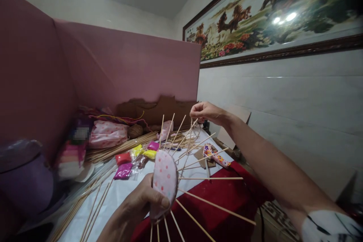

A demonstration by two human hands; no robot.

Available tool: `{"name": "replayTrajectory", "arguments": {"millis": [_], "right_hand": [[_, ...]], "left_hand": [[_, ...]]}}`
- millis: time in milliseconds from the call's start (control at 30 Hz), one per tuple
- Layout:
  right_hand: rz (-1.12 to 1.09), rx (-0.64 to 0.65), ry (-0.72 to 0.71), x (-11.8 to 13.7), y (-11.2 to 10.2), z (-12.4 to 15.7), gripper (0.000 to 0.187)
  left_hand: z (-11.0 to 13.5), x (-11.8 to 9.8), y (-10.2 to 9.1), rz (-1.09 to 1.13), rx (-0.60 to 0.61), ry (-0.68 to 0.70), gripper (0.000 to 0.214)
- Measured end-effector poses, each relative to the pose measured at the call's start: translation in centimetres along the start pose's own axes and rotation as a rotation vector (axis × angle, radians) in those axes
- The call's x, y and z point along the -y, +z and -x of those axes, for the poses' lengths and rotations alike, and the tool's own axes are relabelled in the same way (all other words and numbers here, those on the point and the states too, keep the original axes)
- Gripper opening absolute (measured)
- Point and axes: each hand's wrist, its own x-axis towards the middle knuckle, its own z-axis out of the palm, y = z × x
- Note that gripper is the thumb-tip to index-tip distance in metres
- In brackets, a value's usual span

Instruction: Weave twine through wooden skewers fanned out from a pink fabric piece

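My left hand [138, 204] grips a round disc covered in pink dotted fabric [164, 177], held on edge low in the view. Several thin wooden sticks [210, 178] fan out from the disc like spokes. My right hand [205, 112] is stretched out further back, fingers pinched on a thin pale strand [190, 132] that runs down among the upper sticks. What exactly the strand is, cord or reed, is too fine to tell.
A table with a white sheet [121, 193] and red cloth [227, 196] holds small bright packets [133, 157], a bundle of long sticks [121, 146], a fabric-covered stick [217, 155], pink fabric [107, 134] and a twine ball [135, 131]. Pink panels [113, 68] stand behind; a white wall with a framed painting [272, 15] is at right.
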Motion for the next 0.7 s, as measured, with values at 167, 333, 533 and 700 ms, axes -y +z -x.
{"name": "replayTrajectory", "arguments": {"millis": [167,333,533,700], "right_hand": [[-0.242,0.081,0.034,-3.8,2.0,0.4,0.035],[-0.358,0.131,0.059,-6.7,6.6,1.9,0.032],[-0.162,0.115,0.082,-7.9,11.2,1.2,0.029],[-0.004,0.047,0.003,-8.8,12.7,-0.1,0.025]], "left_hand": [[0.5,-0.5,0.6,0.017,0.039,0.033,0.03],[0.7,-0.5,0.7,0.023,0.055,0.06,0.025],[0.8,-0.4,0.5,-0.002,0.088,0.053,0.028],[0.7,-0.2,0.1,-0.011,0.116,0.043,0.031]]}}
